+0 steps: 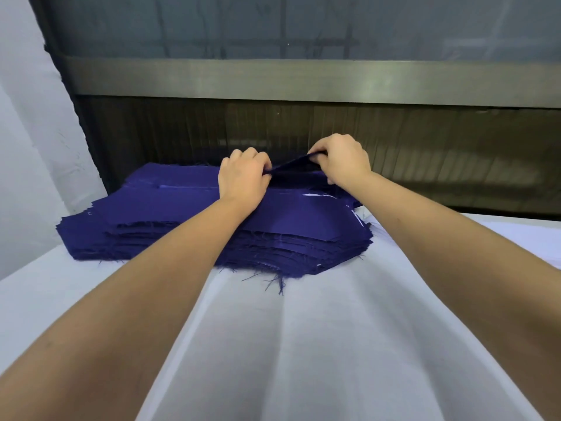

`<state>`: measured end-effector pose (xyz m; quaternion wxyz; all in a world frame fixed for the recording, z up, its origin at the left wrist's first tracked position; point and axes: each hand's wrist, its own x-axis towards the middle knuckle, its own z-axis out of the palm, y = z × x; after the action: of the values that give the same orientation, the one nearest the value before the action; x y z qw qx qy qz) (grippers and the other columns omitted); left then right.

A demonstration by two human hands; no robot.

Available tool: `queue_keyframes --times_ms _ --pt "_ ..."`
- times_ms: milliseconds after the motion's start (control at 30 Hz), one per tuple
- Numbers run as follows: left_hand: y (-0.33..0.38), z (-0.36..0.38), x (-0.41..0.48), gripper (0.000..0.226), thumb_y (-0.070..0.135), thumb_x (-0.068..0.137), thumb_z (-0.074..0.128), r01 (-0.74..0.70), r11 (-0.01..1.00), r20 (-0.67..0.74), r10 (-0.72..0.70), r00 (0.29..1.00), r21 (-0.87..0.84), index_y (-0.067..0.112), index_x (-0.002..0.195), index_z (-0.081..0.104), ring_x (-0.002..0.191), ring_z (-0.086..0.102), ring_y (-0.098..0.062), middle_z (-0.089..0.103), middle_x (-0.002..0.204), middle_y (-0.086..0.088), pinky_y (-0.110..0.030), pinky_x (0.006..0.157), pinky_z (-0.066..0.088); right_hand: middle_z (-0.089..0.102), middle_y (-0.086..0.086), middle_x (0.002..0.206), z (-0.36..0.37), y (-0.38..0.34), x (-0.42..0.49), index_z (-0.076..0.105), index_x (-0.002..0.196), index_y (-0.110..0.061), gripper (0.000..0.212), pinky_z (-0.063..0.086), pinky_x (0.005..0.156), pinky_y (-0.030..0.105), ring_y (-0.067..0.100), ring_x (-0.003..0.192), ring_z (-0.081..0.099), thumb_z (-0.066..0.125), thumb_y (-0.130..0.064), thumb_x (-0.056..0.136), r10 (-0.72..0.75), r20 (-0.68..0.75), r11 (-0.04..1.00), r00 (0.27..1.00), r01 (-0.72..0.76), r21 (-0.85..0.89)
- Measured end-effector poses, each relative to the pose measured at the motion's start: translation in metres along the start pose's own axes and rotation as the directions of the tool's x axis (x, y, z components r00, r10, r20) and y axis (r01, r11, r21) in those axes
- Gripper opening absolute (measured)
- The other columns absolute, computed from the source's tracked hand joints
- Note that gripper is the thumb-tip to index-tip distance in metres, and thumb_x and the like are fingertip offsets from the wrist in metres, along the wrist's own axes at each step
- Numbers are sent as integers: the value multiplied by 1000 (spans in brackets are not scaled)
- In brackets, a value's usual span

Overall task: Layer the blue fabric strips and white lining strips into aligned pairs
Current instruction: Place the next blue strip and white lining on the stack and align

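Pinching one blue strip between them over the stack at the tabletop's far edge, left grip on its left end and right grip on its raised right end, lengthwise from left to right, equally near both, likely needing only a lift toward the near edge.

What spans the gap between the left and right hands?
Head view: a lifted blue strip, pinched by left hand and right hand, above the stack.

Deep blue fabric strips with frayed blue threads, white table cloth, grey-brown ribbed wall panel
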<state>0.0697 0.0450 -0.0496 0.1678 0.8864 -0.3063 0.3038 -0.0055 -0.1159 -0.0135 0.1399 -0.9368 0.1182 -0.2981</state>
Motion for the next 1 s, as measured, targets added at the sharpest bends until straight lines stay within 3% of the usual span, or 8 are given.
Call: queue_keyframes --times_ms 100,267,333,400,567,733,900,1000 --pt "-7 -4 1 28 19 93 54 75 996 -18 -74 997 38 21 120 57 111 45 -28 56 121 -4 -35 88 34 66 0 62 -10 2 -2 69 99 -25 29 51 86 32 11 56 66 45 -9 93 11 0 995 1000 -11 98" --pt "-22 -15 4 28 16 94 52 196 977 -16 -195 981 85 24 118 63 111 44 -32 57 120 -7 -38 88 33 69 0 81 -21 32 -20 71 96 -20 22 54 77 33 17 63 69 52 -10 92 22 -39 982 999 -14 190" --pt "-26 -18 3 26 18 95 51 187 977 -11 -186 982 101 24 117 65 110 44 -32 57 119 -6 -39 88 33 69 0 84 -26 49 -27 72 97 -15 25 54 66 22 19 71 70 51 -4 90 30 -61 970 998 -14 244" --pt "-25 -20 -1 26 18 96 50 149 982 -23 -148 989 115 23 116 65 109 44 -32 58 117 -6 -39 87 31 67 0 80 -32 63 -37 72 96 -11 27 52 62 14 21 77 71 50 2 88 25 -93 961 995 1 276" --pt "-18 -22 -13 26 21 98 47 43 990 -69 -34 997 133 22 117 65 108 44 -29 60 116 -4 -37 84 27 67 1 78 -52 94 -72 73 93 -4 30 55 83 42 26 83 68 50 10 82 40 -166 953 985 13 303" --pt "-10 -21 -29 24 21 96 50 -25 994 -103 36 994 109 22 114 65 105 46 -29 63 114 -3 -36 81 24 64 -16 72 -73 127 -125 73 91 -8 14 42 67 2 -9 69 60 62 -1 85 79 -151 964 985 -37 263" --pt "6 -23 -52 18 21 91 58 -202 979 -76 204 976 34 23 105 68 102 50 -27 66 107 1 -38 83 25 68 0 78 -89 159 -181 72 88 -7 10 40 66 3 -2 68 61 64 -1 84 125 -111 978 986 -104 180" --pt "19 -24 -65 18 15 86 63 -355 935 -42 355 934 -9 19 102 70 96 53 -28 67 99 0 -39 82 26 70 9 77 -98 173 -202 69 82 0 7 39 66 10 21 75 65 63 0 82 132 -77 988 988 -125 90"
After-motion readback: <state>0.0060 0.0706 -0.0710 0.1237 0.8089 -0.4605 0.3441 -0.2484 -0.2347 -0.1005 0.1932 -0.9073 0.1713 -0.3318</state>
